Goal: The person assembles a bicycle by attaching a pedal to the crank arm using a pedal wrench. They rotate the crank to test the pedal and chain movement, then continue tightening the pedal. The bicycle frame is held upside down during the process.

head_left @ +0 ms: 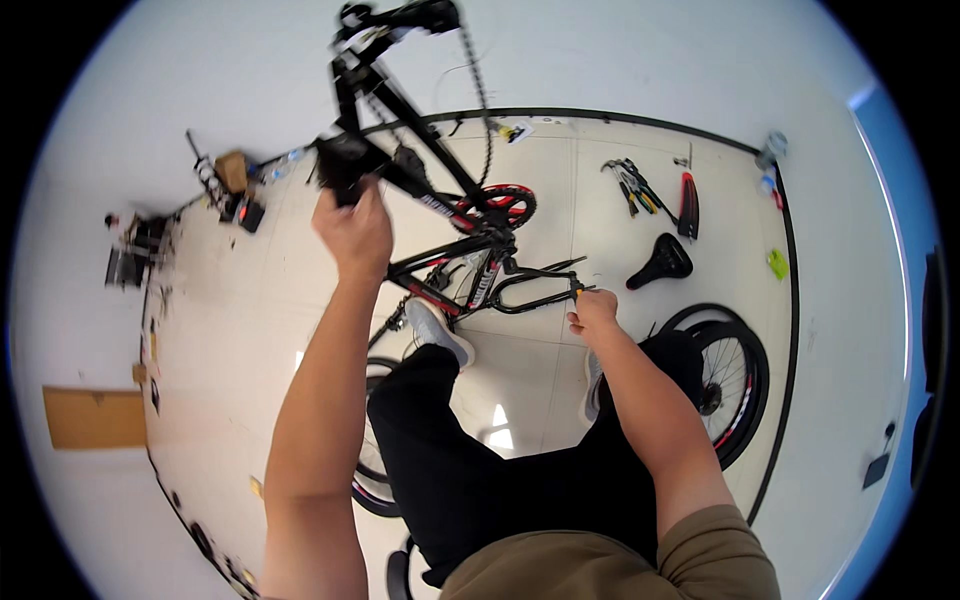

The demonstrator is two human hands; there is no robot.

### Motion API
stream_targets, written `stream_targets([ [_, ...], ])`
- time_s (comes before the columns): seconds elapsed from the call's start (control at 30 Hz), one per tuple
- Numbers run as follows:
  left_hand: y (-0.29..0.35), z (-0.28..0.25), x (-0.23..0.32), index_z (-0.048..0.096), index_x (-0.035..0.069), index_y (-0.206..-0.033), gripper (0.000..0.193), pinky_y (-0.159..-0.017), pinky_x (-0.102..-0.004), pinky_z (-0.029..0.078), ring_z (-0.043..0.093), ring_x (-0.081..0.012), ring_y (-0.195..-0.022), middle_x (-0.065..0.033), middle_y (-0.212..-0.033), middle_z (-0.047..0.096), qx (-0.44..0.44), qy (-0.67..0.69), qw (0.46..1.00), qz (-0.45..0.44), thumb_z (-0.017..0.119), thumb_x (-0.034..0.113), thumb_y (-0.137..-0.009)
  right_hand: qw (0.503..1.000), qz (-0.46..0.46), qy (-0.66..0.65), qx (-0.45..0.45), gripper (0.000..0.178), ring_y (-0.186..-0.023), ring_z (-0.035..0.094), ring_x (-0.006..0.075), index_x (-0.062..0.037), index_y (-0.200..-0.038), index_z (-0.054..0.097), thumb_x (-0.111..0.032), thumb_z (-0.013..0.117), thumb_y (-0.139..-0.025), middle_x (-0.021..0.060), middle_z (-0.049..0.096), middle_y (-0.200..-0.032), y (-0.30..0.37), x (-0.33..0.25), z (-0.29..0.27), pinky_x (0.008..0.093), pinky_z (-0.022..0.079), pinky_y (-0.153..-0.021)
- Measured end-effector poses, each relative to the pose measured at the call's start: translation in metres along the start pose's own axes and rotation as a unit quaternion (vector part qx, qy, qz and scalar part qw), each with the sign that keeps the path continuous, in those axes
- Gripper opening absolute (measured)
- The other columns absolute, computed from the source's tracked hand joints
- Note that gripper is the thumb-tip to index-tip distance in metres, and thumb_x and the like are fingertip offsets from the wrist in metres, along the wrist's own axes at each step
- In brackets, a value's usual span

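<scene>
A black bicycle frame [410, 115] with red parts is tilted up in front of me, its chain [486, 110] hanging in a loop near the red-and-black chainring [520, 207]. My left hand [357, 228] is closed at the upper left end of a frame tube. The dark part at those fingers is blurred. The fork [535, 302] points right from the frame. At the tip of its near leg, my right hand [596, 312] is closed, with a small yellow-orange spot by the fingers whose kind I cannot make out.
A black saddle [662, 262] lies to the right, below a red-and-black mudguard [688, 205] and several hand tools [632, 187]. Wheels [745, 400] rest beside my right leg and under my left leg. A box [232, 168] and other parts stand along the left wall.
</scene>
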State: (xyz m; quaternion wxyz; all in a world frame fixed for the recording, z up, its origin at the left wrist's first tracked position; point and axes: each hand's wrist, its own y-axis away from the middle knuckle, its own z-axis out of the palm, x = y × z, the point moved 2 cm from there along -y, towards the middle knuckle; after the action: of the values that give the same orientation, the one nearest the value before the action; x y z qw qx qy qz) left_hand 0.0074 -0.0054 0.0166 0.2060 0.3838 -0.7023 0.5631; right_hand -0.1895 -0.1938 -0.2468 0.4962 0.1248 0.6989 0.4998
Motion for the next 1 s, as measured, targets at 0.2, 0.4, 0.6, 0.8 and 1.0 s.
stream_targets([
  [0.2,0.003,0.005,0.011,0.063,-0.002,-0.081,0.02,-0.05,-0.0309,0.04,0.046,-0.0104,-0.055,-0.0058,-0.06,0.057,-0.006,-0.008,1.0,-0.006,0.07,0.016,-0.085,0.999,-0.037,0.003,-0.007,0.03,-0.059,0.057,0.0183,0.0008,-0.116,0.054,0.001,0.046,-0.087,0.0085,0.055,-0.084,0.004,-0.005,-0.019,0.0355,0.048,-0.057],
  [0.4,0.003,0.006,0.007,0.064,-0.001,-0.083,0.021,-0.052,-0.0318,0.045,0.052,-0.0183,-0.05,-0.0102,-0.061,0.06,0.0,-0.015,1.0,0.012,0.071,0.02,-0.085,0.994,-0.109,0.004,0.001,0.034,-0.059,0.057,0.0148,0.0025,-0.119,0.052,0.001,0.051,-0.085,0.0091,0.056,-0.086,0.035,-0.016,-0.023,0.0309,0.053,-0.055],
  [0.6,0.003,0.004,0.009,0.069,0.007,-0.094,0.022,-0.065,-0.0396,0.054,0.065,-0.0318,-0.064,-0.0116,-0.066,0.067,-0.031,-0.037,0.998,-0.035,0.071,0.023,-0.079,0.972,-0.228,-0.014,0.048,0.038,-0.055,0.058,0.015,0.0028,-0.125,0.049,0.001,0.054,-0.087,0.0114,0.058,-0.092,0.042,-0.013,-0.029,0.028,0.053,-0.052],
  [0.8,0.002,0.005,0.006,0.068,0.007,-0.09,0.02,-0.065,-0.0402,0.054,0.066,-0.0325,-0.065,-0.0111,-0.066,0.067,-0.03,-0.066,0.997,-0.022,0.071,0.023,-0.078,0.953,-0.294,-0.025,0.069,0.039,-0.057,0.059,0.0152,0.0041,-0.126,0.048,0.002,0.051,-0.087,0.0123,0.058,-0.098,0.05,-0.007,-0.025,0.026,0.052,-0.052],
  [1.0,0.002,0.005,0.005,0.068,0.007,-0.09,0.02,-0.064,-0.0407,0.053,0.065,-0.0334,-0.066,-0.0125,-0.068,0.067,-0.026,-0.057,0.998,-0.017,0.071,0.023,-0.078,0.922,-0.378,-0.03,0.079,0.041,-0.057,0.058,0.0136,0.0045,-0.128,0.047,0.002,0.05,-0.087,0.0122,0.061,-0.098,0.058,-0.003,-0.023,0.0251,0.051,-0.052],
])
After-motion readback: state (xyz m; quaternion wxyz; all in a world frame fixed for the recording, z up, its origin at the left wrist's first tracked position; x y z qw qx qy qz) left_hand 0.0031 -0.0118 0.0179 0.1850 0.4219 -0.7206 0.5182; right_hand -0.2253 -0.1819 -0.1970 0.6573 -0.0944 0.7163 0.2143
